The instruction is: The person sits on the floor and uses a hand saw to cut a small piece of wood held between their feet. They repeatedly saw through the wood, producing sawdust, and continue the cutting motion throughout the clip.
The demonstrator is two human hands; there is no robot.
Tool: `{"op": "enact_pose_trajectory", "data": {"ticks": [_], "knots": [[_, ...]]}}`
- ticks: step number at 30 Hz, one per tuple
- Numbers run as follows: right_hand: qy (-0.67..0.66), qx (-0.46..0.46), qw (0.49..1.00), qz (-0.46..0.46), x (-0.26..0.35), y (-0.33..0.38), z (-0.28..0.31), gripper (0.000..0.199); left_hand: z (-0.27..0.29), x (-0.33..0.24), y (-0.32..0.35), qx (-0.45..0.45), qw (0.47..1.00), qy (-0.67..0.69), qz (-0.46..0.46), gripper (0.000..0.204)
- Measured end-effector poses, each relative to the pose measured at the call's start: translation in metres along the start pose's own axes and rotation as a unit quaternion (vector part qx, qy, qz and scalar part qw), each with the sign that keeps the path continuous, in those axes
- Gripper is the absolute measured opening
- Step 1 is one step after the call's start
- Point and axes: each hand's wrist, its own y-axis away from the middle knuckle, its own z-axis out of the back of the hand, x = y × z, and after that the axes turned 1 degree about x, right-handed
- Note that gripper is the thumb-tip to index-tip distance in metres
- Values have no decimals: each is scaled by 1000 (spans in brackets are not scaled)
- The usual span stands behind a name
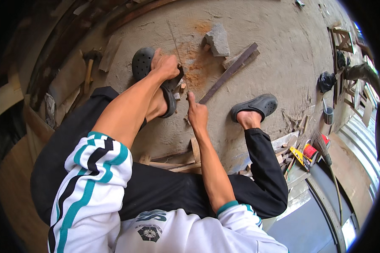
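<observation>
My right hand (197, 114) is closed, its thumb lying along the near end of a long thin blade, which looks like a saw (175, 41) seen edge-on. The blade slants up and away, passing just right of my left hand (165, 66). That hand is closed over a dark piece of wood (179, 77) beside my left clog (143, 63); its fingers are partly hidden. Orange-brown sawdust (194, 78) is scattered right of the blade. A dark wooden strip (228, 74) lies slanting on the ground, its near end close to my right hand.
A grey concrete lump (217, 40) sits beyond the strip. My right foot wears a dark clog (257, 106). At the left, a hammer (88, 69) stands among boards. A broom (323, 147), red can (310, 152) and yellow tool (299, 157) are at the right. Wood scraps (177, 165) lie near my legs.
</observation>
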Motion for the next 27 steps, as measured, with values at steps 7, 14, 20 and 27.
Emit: {"op": "enact_pose_trajectory", "data": {"ticks": [7,14,20,27], "knots": [[26,-12,1000,-9,-40,53,11,74,-10,8,-3,-29,1000,-10,2,15],[70,-25,996,50,-78,67,7,70,3,4,-1,18,999,9,36,14],[6,-21,1000,10,-12,5,10,77,-1,-4,-6,-11,1000,-9,0,14],[61,-10,998,-28,-42,59,25,81,-8,3,0,-19,1000,-6,20,16]]}}
